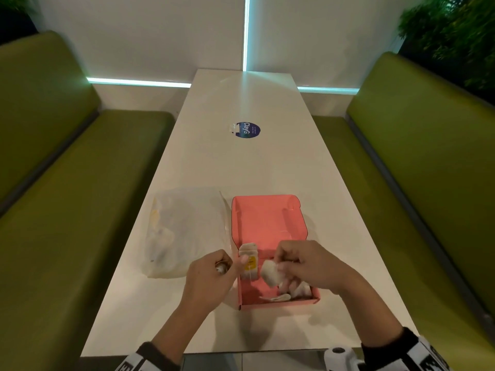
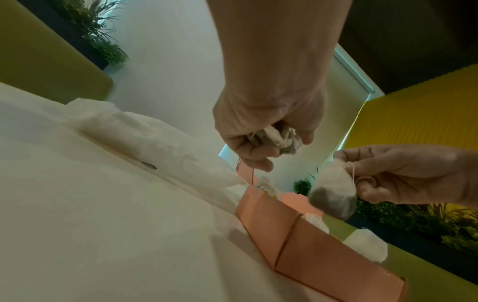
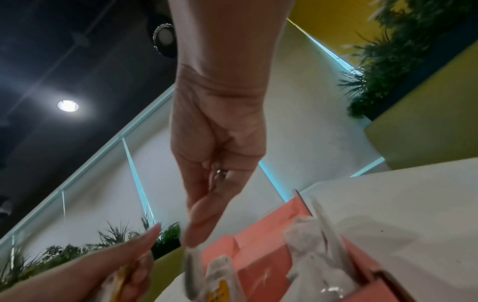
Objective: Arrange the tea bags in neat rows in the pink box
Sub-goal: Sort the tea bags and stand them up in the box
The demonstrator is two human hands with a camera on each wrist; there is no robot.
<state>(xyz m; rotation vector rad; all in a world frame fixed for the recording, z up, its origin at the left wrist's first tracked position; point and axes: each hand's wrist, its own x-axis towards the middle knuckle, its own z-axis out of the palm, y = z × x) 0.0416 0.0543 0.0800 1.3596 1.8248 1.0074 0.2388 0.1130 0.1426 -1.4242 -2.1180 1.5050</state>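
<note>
The open pink box (image 1: 263, 226) lies on the white table (image 1: 241, 162). A short row of tea bags (image 1: 249, 259) with a yellow tag stands against its left wall. Loose tea bags (image 1: 298, 291) lie in its near right corner. My right hand (image 1: 281, 266) pinches a white tea bag (image 1: 270, 274) and holds it over the box's near half; the left wrist view shows this tea bag (image 2: 333, 196) hanging from the fingers (image 2: 367, 183). My left hand (image 1: 227, 266) hovers at the box's left wall, curled round a crumpled tea bag (image 2: 276, 139).
A clear plastic bag (image 1: 184, 231) lies on the table just left of the box. A round blue sticker (image 1: 247, 129) is on the far half of the table. Green benches (image 1: 67, 210) run along both sides.
</note>
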